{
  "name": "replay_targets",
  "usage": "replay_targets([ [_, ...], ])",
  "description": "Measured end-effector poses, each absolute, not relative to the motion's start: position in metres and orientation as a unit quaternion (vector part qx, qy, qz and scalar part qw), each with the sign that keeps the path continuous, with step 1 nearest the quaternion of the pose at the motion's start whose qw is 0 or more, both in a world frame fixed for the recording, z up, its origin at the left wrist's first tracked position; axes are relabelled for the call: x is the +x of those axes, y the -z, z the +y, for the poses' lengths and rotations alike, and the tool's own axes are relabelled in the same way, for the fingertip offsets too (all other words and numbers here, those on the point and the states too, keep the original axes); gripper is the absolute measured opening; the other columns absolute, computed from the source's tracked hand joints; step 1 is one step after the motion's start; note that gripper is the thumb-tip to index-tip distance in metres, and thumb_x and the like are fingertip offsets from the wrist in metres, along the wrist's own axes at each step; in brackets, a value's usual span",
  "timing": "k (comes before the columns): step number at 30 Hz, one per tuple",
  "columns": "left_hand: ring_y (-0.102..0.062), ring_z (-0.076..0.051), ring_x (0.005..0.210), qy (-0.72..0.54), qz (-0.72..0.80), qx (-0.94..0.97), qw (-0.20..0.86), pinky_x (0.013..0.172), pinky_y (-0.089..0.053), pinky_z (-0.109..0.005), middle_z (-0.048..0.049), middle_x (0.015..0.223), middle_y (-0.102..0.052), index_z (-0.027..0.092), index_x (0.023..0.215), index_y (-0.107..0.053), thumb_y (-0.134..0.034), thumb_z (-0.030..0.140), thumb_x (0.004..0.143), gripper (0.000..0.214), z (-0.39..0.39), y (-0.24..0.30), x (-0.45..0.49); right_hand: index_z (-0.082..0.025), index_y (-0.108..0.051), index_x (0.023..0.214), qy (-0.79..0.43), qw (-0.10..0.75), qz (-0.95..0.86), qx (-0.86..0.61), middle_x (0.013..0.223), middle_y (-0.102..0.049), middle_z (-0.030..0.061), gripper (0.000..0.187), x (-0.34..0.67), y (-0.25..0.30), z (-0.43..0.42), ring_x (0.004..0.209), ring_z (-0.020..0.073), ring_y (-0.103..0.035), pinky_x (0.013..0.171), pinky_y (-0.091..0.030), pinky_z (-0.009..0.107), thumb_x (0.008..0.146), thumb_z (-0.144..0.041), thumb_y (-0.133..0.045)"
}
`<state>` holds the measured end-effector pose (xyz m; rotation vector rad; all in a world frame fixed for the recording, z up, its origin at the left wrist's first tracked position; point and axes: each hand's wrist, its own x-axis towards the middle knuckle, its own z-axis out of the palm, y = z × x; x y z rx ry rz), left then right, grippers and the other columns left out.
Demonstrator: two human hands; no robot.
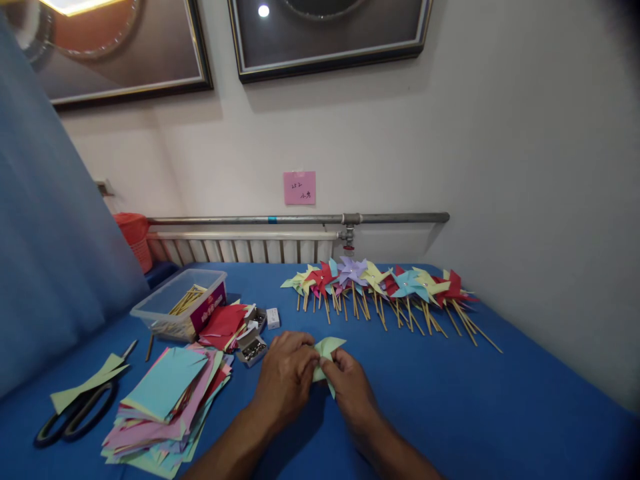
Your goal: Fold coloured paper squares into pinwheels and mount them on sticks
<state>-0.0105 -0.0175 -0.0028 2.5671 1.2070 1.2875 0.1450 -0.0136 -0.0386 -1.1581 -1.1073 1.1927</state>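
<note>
Around the middle of the blue-topped counter [450, 420], pinwheels [375, 277] lie from twelve to two o'clock. Toward ten sit a clear tub [213, 307], red paper [223, 323], small boxes of metal pieces [251, 349] and a white box [273, 318]; toward nine, a coloured paper stack [165, 387] and black-handled scissors [83, 405].
</note>
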Motion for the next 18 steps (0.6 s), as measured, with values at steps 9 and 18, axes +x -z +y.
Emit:
replay_targets([
  [9,-0.069,-0.027,0.106,-0.387,0.408,0.826,0.023,0.092,-0.05,-0.044,-0.0093,0.119,-0.077,0.023,0.098,-0.078,-0.053,0.016,0.098,0.026,-0.021,-0.004,-0.012,-0.024,-0.062,0.075,-0.522,0.552,-0.456,-0.463,0.068,-0.06,-0.0026,0.032,0.144,0.043,-0.015,0.063,0.0168,-0.053,0.062,-0.045,0.028,0.075,-0.053,-0.075],
  [18,-0.067,-0.029,0.112,-0.345,0.397,0.851,-0.002,0.093,-0.051,-0.048,-0.0101,0.127,-0.076,0.023,0.107,-0.077,-0.052,0.004,0.088,0.037,-0.023,-0.01,-0.013,-0.025,-0.058,0.07,-0.535,0.566,-0.422,-0.465,0.061,-0.055,-0.0047,0.036,0.144,0.037,-0.016,0.056,0.0151,-0.048,0.057,-0.041,0.028,0.074,-0.056,-0.076],
])
